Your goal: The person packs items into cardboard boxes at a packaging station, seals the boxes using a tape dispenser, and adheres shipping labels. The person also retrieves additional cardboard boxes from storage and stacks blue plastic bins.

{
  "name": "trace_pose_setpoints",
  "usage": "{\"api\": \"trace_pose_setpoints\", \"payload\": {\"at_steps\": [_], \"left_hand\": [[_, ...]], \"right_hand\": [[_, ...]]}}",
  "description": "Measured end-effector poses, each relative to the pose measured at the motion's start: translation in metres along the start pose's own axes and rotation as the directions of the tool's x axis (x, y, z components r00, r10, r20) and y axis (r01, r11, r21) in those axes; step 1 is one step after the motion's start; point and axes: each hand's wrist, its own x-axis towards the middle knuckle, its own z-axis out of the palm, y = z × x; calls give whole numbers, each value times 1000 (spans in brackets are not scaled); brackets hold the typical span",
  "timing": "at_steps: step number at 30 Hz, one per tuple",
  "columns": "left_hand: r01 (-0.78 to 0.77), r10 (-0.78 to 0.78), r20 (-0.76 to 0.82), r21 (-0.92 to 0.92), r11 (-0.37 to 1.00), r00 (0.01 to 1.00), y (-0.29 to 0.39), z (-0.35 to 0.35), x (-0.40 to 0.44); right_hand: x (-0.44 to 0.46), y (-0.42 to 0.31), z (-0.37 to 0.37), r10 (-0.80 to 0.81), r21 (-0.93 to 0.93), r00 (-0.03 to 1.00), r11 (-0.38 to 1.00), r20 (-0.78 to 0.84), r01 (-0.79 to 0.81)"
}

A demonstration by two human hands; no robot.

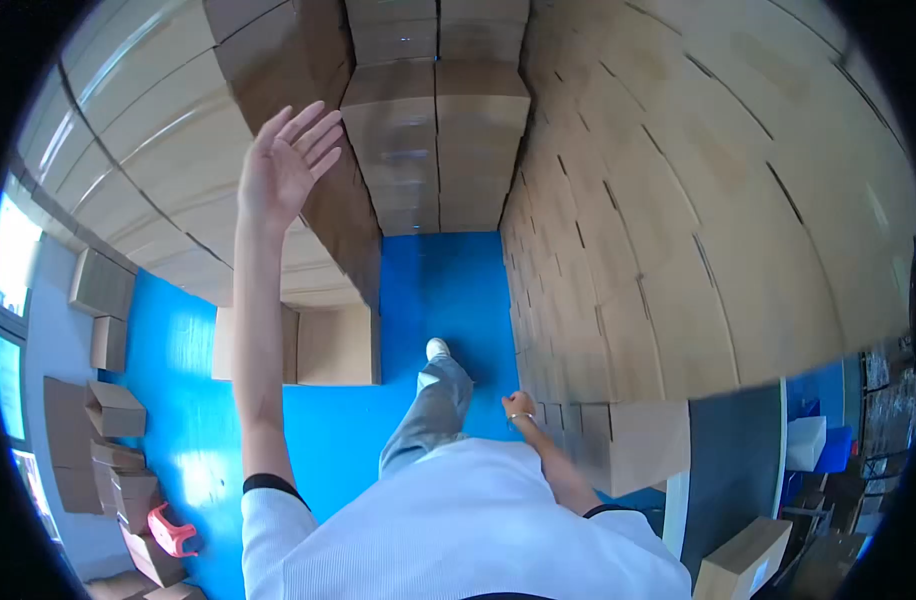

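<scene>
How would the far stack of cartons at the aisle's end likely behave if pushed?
The far stack probably won't shift much sideways: the left carton wall and right carton wall flank it. Being flat-faced cardboard, it looks stiff but might dent. Hidden contents leave weight uncertain.

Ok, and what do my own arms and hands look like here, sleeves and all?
Your sleeves are short and white, with black trim at the edges, leaving the forearms bare. The left hand and right hand are both ungloved. A thin band, perhaps a bracelet, circles the right wrist; nothing shows on the left one.
</scene>
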Motion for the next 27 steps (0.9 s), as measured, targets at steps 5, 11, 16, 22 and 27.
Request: {"api": "trace_pose_setpoints", "payload": {"at_steps": [5,11,16,22,27], "left_hand": [[132,-105,-301,73,989,948,-38,-123,176],[392,-253,-384,343,854,888,-126,-193,314],[501,-239,-460,619,605,855,-151,-212,339],[369,-183,-361,929,12,914,-175,-258,454],[298,-9,-306,934,-200,952,-212,-269,559]], "right_hand": [[95,-55,-42,-1,84,994,996,105,-8],[195,-159,-102,49,403,996,915,-80,-13],[309,-250,-129,-194,349,969,907,-150,236],[449,-448,-224,-493,483,851,709,-181,514],[525,-593,-303,-560,552,823,661,-88,509]]}}
